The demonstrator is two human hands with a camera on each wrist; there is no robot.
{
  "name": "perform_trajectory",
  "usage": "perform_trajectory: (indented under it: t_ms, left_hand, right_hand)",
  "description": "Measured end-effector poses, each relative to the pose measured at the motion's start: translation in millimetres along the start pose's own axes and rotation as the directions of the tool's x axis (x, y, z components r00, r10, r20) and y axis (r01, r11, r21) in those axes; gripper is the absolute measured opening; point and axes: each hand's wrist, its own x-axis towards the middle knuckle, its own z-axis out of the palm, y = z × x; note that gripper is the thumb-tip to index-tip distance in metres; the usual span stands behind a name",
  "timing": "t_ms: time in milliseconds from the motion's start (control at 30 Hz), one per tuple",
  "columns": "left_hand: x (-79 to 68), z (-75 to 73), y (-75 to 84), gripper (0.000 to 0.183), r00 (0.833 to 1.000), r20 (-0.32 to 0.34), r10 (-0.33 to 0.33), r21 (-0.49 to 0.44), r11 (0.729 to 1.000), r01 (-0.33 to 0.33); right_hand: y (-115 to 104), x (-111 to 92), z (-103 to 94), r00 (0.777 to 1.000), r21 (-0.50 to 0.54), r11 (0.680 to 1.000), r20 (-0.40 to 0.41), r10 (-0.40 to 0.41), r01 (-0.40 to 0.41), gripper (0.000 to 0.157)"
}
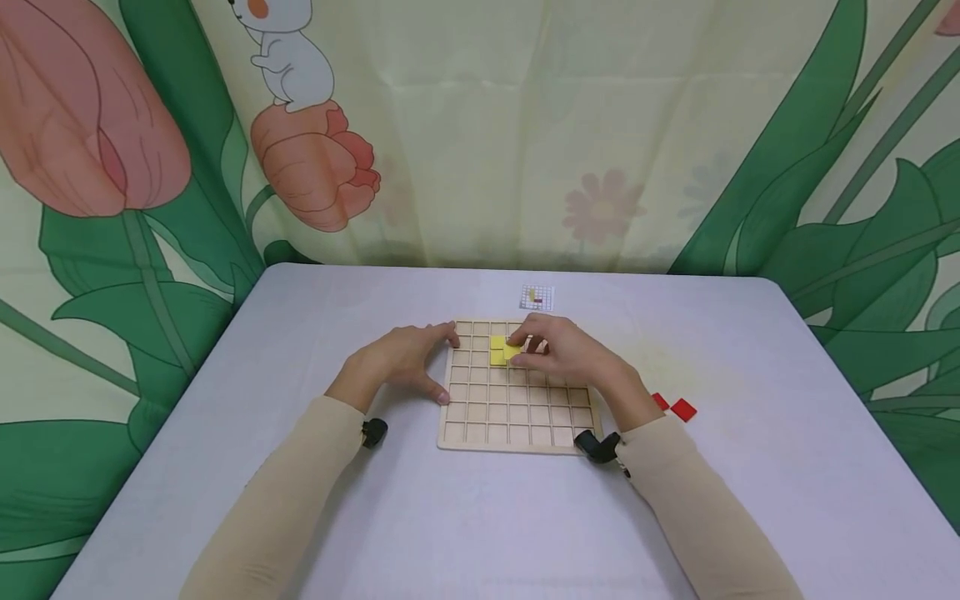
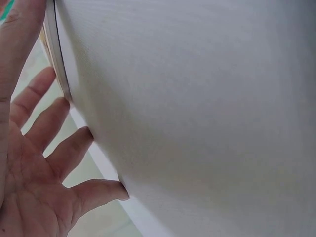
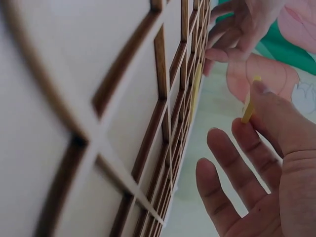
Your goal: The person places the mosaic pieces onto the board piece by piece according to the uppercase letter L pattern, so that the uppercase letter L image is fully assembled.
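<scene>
Behind everything hangs a pale curtain printed with big pink tulips, green leaves and a white cartoon animal (image 1: 288, 54), filling the top half of the head view. Below it a pale grey table (image 1: 750, 500) spreads toward the bottom edge, and near its centre lies a light wooden grid board with square cells (image 1: 517, 412). At the board's left edge rests the left hand (image 1: 405, 358), fingers straight and a little spread, their tips against the upper left corner and the thumb against the left side; the left wrist view shows those fingertips (image 2: 86, 134) lying on the table beside the board's edge. Over the board's upper middle, the right hand (image 1: 570, 350) pinches a thin yellow square tile (image 1: 513, 352) between thumb and forefinger, the other fingers loose and apart in the right wrist view, the tile raised off the cells. Just left of it, another yellow square tile (image 1: 497, 350) sits in the grid. Right of the board lie two small red square tiles (image 1: 675, 407), and above it a small printed pattern card (image 1: 537, 297).
</scene>
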Motion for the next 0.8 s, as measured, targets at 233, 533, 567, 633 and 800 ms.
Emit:
perform_trajectory:
  t_ms: [233, 533, 567, 633, 800]
  left_hand:
    - [-2.0, -2.9, 2.1, 0.091, 1.000, 0.012, -0.013, 0.005, 1.000, 0.013]
    - [-2.7, -2.7, 1.1, 0.091, 1.000, 0.002, -0.012, -0.005, 1.000, 0.012]
    - [-2.8, -2.4, 0.7, 0.091, 1.000, 0.000, -0.009, -0.004, 1.000, 0.009]
    - [-2.8, -2.2, 0.3, 0.091, 1.000, -0.004, -0.004, -0.002, 1.000, 0.004]
    - [-3.5, -2.3, 0.3, 0.090, 1.000, -0.003, 0.001, -0.003, 1.000, -0.001]
  right_hand:
    - [-9.7, 2.8, 4.9, 0.999, 0.050, 0.999, 0.033, 0.013, -0.015, 0.026]
    - [-17.3, 4.1, 12.4, 0.999, 0.088, 0.996, 0.032, -0.010, 0.007, 0.031]
    - [-18.3, 4.2, 13.2, 1.000, 0.093, 0.996, 0.021, -0.018, 0.016, 0.032]
    - [-20.1, 4.8, 14.9, 1.000, 0.099, 0.995, 0.001, -0.031, 0.031, 0.033]
    - [-21.5, 5.8, 19.1, 1.000, 0.068, 0.998, -0.010, -0.009, 0.009, 0.034]
